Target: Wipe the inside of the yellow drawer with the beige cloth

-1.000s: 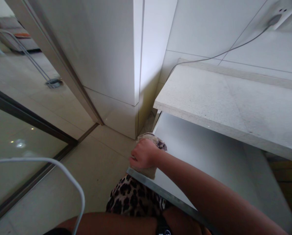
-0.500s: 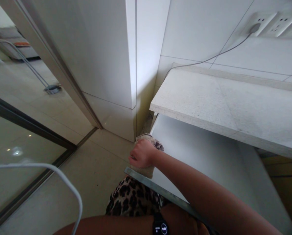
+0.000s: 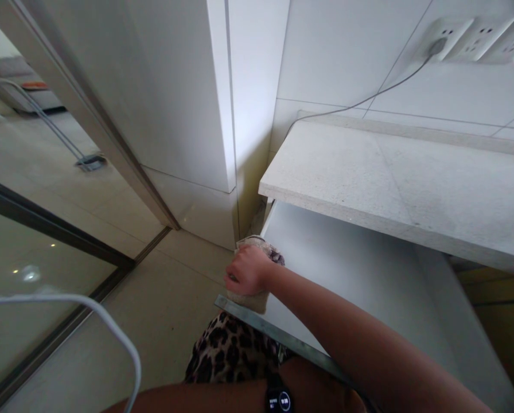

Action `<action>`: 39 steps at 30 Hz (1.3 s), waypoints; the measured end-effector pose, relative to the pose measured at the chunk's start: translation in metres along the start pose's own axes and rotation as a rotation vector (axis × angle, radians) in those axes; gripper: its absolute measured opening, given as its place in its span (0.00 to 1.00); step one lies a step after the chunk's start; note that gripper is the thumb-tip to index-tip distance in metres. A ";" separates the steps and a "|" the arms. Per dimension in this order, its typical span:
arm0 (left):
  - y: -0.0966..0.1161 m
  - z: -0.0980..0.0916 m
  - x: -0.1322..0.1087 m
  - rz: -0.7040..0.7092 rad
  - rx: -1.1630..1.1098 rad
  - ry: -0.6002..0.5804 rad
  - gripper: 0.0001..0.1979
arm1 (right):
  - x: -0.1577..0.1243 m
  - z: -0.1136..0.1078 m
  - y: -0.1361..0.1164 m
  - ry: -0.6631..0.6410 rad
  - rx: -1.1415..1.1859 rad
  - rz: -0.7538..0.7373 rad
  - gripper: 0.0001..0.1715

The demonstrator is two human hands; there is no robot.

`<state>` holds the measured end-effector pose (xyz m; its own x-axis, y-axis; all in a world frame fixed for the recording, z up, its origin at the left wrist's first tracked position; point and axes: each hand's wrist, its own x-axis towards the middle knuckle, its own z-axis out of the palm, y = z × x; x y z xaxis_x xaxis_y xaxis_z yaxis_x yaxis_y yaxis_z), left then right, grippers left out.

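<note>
My right hand (image 3: 246,271) is closed round a beige cloth (image 3: 253,303), pressing it against the left side wall of a pulled-out white drawer (image 3: 321,252). A darker patterned part of the cloth shows beyond the knuckles. Along the bottom, my left forearm crosses with a black watch on the wrist. My left hand (image 3: 319,385) is by the outer face of the drawer front (image 3: 274,331), its fingers hidden below the edge and my right arm.
A pale stone countertop (image 3: 347,166) overhangs the drawer. A plugged-in cable (image 3: 369,103) runs down the tiled wall. White cabinet panels (image 3: 175,103) stand at left, beside a sliding glass door (image 3: 37,246). A white curved tube (image 3: 111,324) shows at lower left.
The view has shifted slightly, so the countertop and drawer appear a little further left. My right hand stays on the cloth at the drawer's side wall, with no clear movement along it.
</note>
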<state>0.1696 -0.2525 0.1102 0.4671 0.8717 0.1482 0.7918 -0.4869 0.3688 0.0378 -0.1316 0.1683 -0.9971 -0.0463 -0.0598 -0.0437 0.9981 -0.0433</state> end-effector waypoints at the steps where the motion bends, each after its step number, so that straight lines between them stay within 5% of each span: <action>1: 0.000 -0.003 0.000 -0.015 0.001 -0.008 0.09 | 0.000 0.000 0.000 0.001 0.002 -0.001 0.28; 8: 0.004 -0.008 0.005 -0.092 0.027 -0.065 0.10 | -0.001 0.000 0.001 0.006 0.010 -0.010 0.28; 17: -0.002 0.005 -0.001 -0.019 -0.060 -0.122 0.11 | -0.003 -0.001 0.002 0.008 0.008 -0.023 0.28; 28: 0.003 0.000 -0.006 -0.162 -0.185 -0.045 0.11 | -0.002 0.003 0.002 0.027 0.015 -0.009 0.27; 39: 0.003 0.010 -0.007 -0.233 -0.317 -0.137 0.10 | -0.003 0.005 0.003 0.063 0.035 -0.016 0.26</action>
<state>0.1725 -0.2600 0.1010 0.3551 0.9307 -0.0882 0.7321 -0.2182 0.6454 0.0407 -0.1289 0.1638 -0.9983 -0.0580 0.0043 -0.0582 0.9952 -0.0788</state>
